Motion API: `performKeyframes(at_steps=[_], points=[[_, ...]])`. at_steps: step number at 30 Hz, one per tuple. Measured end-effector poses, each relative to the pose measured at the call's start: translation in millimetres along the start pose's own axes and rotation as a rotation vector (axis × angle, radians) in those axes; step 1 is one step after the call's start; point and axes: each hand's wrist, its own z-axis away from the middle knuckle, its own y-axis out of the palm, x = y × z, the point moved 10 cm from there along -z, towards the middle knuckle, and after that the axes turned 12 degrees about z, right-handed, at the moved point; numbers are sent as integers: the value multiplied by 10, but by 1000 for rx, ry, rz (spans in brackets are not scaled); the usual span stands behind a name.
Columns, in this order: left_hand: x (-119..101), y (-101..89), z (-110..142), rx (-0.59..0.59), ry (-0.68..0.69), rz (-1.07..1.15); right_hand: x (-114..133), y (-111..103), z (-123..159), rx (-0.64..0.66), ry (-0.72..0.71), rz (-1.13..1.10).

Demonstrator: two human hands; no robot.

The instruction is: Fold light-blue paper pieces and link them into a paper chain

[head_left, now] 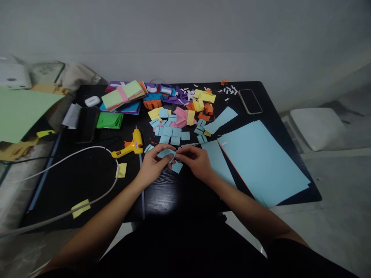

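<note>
Blue paper piece (166, 152), pinched in your left hand (154, 161). Your right hand (197, 160), fingertips together beside it; cannot tell whether gripping. Yellow glue gun (135, 145), left of your hands.

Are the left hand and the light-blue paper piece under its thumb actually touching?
Touching. The head view shows it: the left hand's thumb lies across the light-blue paper piece, with no gap visible.

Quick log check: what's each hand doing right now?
Left hand: closed, holding a light-blue paper piece.
Right hand: pinched closed at its edge; grip on it unclear.
</note>
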Motion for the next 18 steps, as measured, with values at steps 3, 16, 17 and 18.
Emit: performKeyframes(at_steps=[3,16,17,18], points=[[18,-15,-3,-9,-23,-9,15,13,11,12,-13,-17],[65,-33,-4,-1,-29,-13,36,8,-2,14,-25,30],[65,-35,-5,-1,-28,-14,35,7,-3,14,-25,30],[66,-38,-6,-2,-27,-15,32,3,-3,12,-24,27]])
